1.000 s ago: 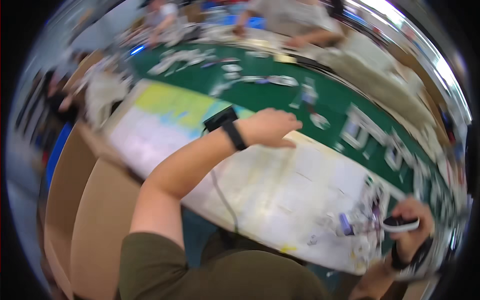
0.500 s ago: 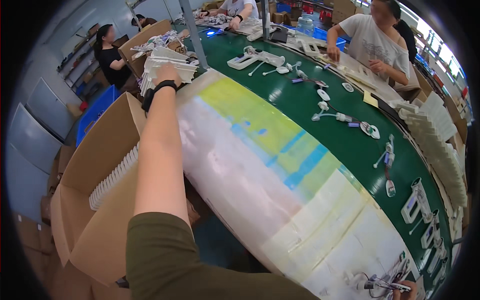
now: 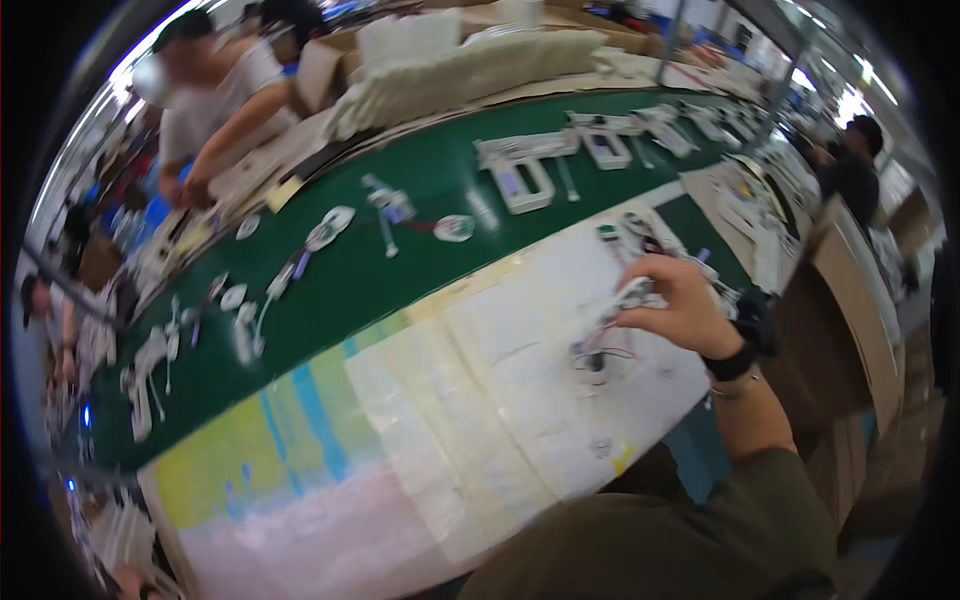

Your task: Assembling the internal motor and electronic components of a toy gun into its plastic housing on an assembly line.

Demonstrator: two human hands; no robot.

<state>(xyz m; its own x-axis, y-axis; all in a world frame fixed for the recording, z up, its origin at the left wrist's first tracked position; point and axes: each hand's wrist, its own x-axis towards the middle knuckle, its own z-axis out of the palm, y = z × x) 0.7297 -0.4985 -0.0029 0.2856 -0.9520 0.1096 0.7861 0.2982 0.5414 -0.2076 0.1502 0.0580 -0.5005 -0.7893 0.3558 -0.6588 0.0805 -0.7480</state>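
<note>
My right hand, with a dark band at its wrist, pinches a small wired electronic assembly above the white end of the covered table board. Thin red and dark wires and a small black round part hang below the fingers. More wired parts lie just beyond that hand. At the lower left rim my left hand shows only in part, close to white plastic pieces. Its fingers are too blurred and cut off to read.
Along the green belt lie wired assemblies and white gun-shaped shells. A long stack of white shells stands beyond it. Cardboard boxes stand at right. One co-worker works across the belt; another person is far right.
The view has swung to the right. My right hand, earlier at the lower right rim, now shows fully with the wired assembly. My left arm has mostly left the picture.
</note>
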